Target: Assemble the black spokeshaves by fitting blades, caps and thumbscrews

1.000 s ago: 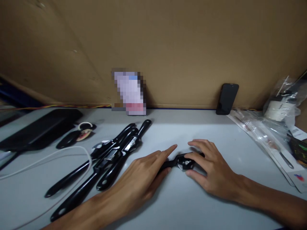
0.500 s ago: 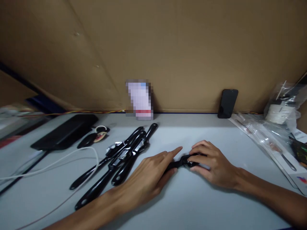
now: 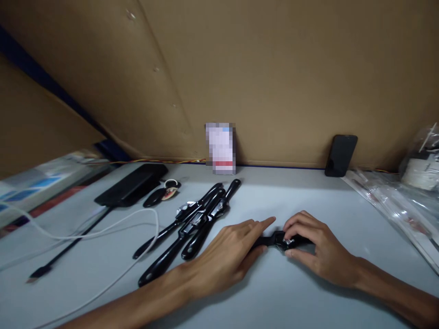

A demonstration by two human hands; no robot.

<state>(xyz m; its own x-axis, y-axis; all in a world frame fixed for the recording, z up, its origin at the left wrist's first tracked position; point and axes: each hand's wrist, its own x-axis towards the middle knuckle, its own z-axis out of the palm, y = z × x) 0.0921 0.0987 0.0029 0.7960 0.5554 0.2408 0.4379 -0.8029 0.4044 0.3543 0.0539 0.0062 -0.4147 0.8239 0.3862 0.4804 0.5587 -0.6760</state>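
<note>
A black two-handled tool with a shiny metal middle lies on the grey table between my hands. My left hand is wrapped over its left handle, with the index finger stretched out. Curled round the metal middle and the right handle is my right hand, its thumb at the near side and fingertips on the metal. Just left of my left hand rest several similar black tools, lying side by side at a slant.
A blurred-out upright screen and a dark phone lean on the cardboard wall. On the left are a black case, keys and a white cable. Plastic-wrapped packages lie at the right.
The view has swung left, so everything appears further right. My right hand's fingers have shifted on the tool, showing more of its metal middle. My left hand keeps its hold.
</note>
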